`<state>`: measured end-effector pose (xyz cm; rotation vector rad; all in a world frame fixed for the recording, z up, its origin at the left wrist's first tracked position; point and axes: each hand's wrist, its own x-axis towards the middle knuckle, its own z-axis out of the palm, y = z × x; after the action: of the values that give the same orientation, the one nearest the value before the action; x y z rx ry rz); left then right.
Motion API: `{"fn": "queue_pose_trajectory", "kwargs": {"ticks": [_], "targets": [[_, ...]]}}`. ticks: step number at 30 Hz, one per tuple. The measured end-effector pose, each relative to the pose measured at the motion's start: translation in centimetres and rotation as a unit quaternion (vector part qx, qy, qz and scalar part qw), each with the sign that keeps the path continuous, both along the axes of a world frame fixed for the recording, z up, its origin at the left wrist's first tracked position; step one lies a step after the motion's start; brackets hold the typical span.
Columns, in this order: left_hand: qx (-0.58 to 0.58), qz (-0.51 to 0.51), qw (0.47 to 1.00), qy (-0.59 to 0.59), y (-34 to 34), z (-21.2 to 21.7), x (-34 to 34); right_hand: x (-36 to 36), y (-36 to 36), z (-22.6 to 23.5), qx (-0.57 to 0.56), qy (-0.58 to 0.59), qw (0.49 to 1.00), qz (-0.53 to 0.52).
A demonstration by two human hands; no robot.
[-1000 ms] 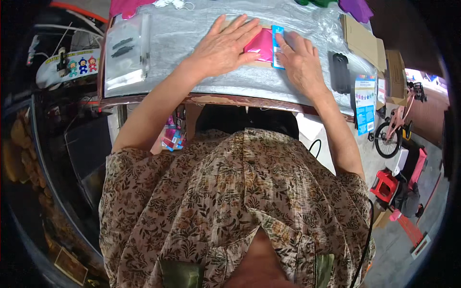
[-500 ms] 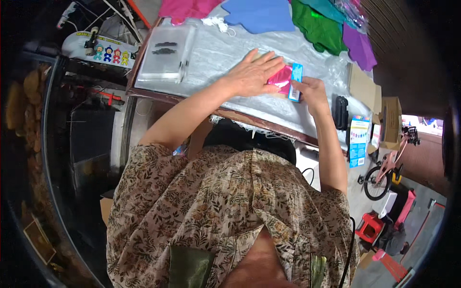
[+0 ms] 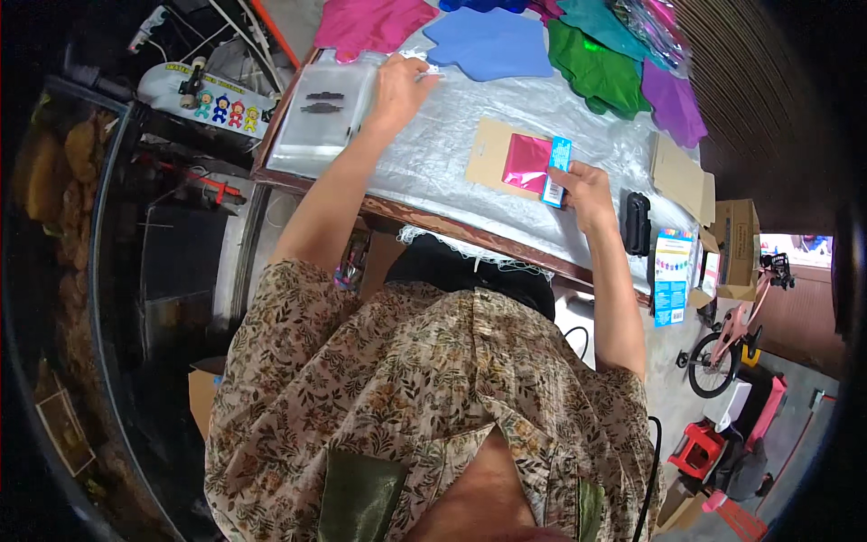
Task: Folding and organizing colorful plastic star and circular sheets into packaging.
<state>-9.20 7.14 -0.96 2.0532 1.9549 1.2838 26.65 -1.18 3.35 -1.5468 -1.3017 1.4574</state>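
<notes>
My right hand [image 3: 584,191] pinches a blue-and-white label strip [image 3: 558,172] between thumb and fingers. The strip lies over the right end of a shiny pink folded sheet [image 3: 526,161], which rests on a tan card [image 3: 488,152] on the table. Farther off to the left, my left hand [image 3: 402,92] has its fingers closed on a small bundle of white string [image 3: 417,60], partly hidden by the fingers. Beside that hand lies a stack of clear plastic sleeves [image 3: 316,126] with dark markings.
Pink [image 3: 370,27], blue [image 3: 488,45], green [image 3: 591,72] and purple [image 3: 673,104] shiny pieces line the table's far side. To the right are a black case [image 3: 638,224], a blue-and-white printed package [image 3: 672,275] and cardboard [image 3: 679,181]. Plastic film [image 3: 433,181] covers the table.
My left hand has lifted off the pink sheet and moved left and away to the white string, uncovering the tan card. My right hand keeps its hold on the label strip.
</notes>
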Motion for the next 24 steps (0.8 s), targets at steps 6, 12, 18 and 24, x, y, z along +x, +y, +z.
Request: {"fn": "queue_pose_trajectory", "kwargs": {"ticks": [6, 12, 18, 24], "targets": [[-0.137, -0.077, 0.976, -0.148, -2.7, 3.1, 3.5, 0.4, -0.3, -0.7, -0.045, 0.14, 0.989, -0.028], [-0.093, -0.196, 0.973, -0.075, -8.2, 5.7, 7.9, 1.0, -1.0, -0.2, -0.087, 0.255, 0.963, 0.005], [-0.085, -0.224, 0.971, -0.001, -9.8, 8.3, 11.3, -0.2, -2.7, 1.0, -0.088, 0.315, 0.945, 0.004], [-0.034, -0.27, 0.96, -0.065, -10.9, 9.2, 10.5, 1.5, -3.6, 1.7, -0.033, 0.304, 0.952, 0.009]]}}
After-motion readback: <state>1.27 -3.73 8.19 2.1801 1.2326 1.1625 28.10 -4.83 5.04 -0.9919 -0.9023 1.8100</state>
